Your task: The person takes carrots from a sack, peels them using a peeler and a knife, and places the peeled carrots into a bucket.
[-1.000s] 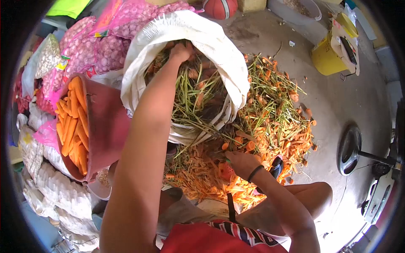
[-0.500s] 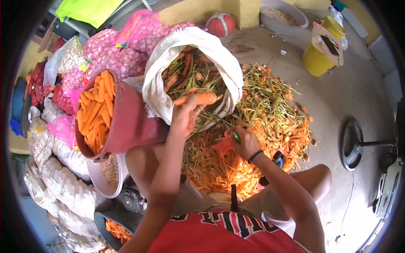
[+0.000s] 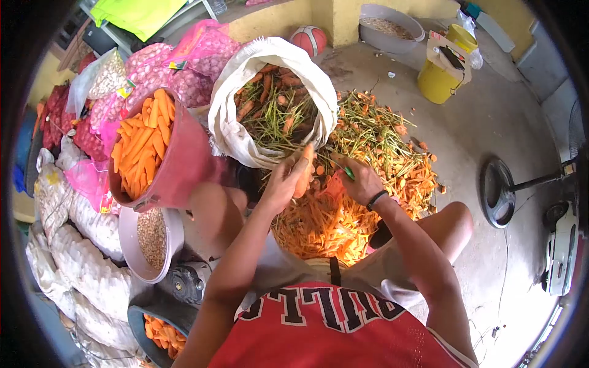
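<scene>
My left hand (image 3: 283,181) is closed around a whole carrot (image 3: 304,173), which points up and away just in front of the white sack (image 3: 222,116). My right hand (image 3: 363,182), wearing a dark wristband, grips a small green-handled tool (image 3: 349,173); its working end is too small to make out. The two hands are a little apart, above a heap of orange peelings (image 3: 325,230). Inside the sack lie unpeeled carrots (image 3: 265,87) among green stalks (image 3: 288,126).
Cut stalks and carrot ends (image 3: 374,126) cover the floor beyond my right hand. A tilted red bucket (image 3: 190,162) of peeled carrots stands left, near a basin (image 3: 173,236) and a dark tub (image 3: 138,319). Pink net bags (image 3: 150,76), a yellow bucket (image 3: 434,83) and a fan base (image 3: 496,193) surround me.
My left hand has drawn the carrot from over the sack's mouth towards me and turned it from level to nearly upright. My right hand keeps its tool. The view has shifted slightly.
</scene>
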`<state>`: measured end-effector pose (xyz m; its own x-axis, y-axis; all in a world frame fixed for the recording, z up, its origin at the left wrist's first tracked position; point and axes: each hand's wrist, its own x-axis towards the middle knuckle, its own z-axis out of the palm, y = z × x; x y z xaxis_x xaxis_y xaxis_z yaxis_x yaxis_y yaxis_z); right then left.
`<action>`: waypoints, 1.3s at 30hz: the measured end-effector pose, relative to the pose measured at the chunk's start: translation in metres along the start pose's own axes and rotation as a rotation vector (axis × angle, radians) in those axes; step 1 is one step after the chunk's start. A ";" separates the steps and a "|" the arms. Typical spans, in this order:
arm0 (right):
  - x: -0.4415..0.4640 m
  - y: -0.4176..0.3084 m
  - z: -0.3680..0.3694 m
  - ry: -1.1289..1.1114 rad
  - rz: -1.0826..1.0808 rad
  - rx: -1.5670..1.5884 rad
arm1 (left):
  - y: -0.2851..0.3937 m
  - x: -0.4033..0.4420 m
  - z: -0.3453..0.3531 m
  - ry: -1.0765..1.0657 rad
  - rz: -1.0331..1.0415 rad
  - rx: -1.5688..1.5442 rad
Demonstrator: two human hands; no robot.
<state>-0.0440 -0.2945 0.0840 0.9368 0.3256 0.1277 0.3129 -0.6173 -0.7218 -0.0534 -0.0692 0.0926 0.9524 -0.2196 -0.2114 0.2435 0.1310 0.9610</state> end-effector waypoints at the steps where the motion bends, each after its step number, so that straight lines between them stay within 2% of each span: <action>1: 0.001 -0.005 0.003 0.038 0.009 0.016 | -0.002 -0.005 0.007 0.051 0.044 -0.004; 4: 0.000 -0.018 0.002 -0.020 0.020 -0.009 | 0.001 -0.018 0.014 0.081 0.162 0.295; 5: -0.001 -0.019 0.002 -0.009 -0.005 -0.033 | -0.011 -0.016 0.015 0.139 0.283 0.317; 9: -0.001 -0.021 0.005 -0.021 -0.025 -0.052 | -0.003 -0.021 0.023 0.217 0.301 0.321; 12: -0.002 -0.020 0.013 -0.031 -0.080 -0.127 | -0.023 -0.012 0.019 0.215 0.493 0.521; 15: 0.003 0.011 0.025 -0.188 0.076 -0.267 | -0.022 -0.020 0.022 0.154 0.450 0.558; 16: 0.009 0.021 0.025 -0.344 0.223 -0.435 | -0.019 -0.019 0.023 0.136 0.446 0.574; 17: 0.012 0.032 0.020 -0.442 0.276 -0.369 | -0.017 -0.020 0.027 0.147 0.483 0.522; 18: 0.014 0.033 0.013 -0.540 0.324 -0.298 | -0.016 -0.017 0.026 0.161 0.339 0.323; 20: 0.008 0.032 0.008 -0.297 0.109 -0.141 | -0.020 -0.019 0.021 0.228 0.039 -0.096; 21: 0.007 0.026 0.003 -0.182 0.002 -0.066 | -0.029 -0.016 0.011 0.188 -0.057 -0.229; 24: 0.007 0.004 0.003 -0.093 0.004 0.126 | -0.037 -0.010 0.010 0.231 -0.084 -0.371; 25: 0.005 0.001 0.009 -0.023 -0.120 0.152 | -0.038 -0.012 0.011 0.181 -0.147 -0.437; 28: 0.004 -0.013 0.006 -0.018 -0.272 -0.023 | -0.043 -0.014 0.017 0.116 -0.181 -0.431; 29: 0.007 -0.008 0.005 -0.005 -0.259 0.002 | -0.046 -0.015 0.017 0.126 -0.188 -0.337; 32: 0.026 0.018 -0.012 0.154 -0.124 -0.013 | -0.033 -0.025 0.015 0.002 -0.271 -0.226; 34: 0.035 0.021 -0.027 0.287 -0.023 0.027 | -0.035 -0.028 0.012 0.019 -0.282 -0.281; 35: 0.035 0.021 -0.032 0.264 0.055 0.031 | -0.034 -0.029 0.010 0.011 -0.291 -0.318; 38: 0.015 0.005 0.001 0.145 -0.177 0.057 | -0.032 -0.025 0.009 0.056 -0.280 -0.412; 39: 0.007 -0.007 0.010 0.143 -0.333 -0.043 | -0.030 -0.023 0.013 0.092 -0.268 -0.442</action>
<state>-0.0411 -0.2803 0.0832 0.7936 0.4125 0.4472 0.6083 -0.5245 -0.5957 -0.0853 -0.0807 0.0706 0.8536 -0.2181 -0.4731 0.5158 0.4814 0.7087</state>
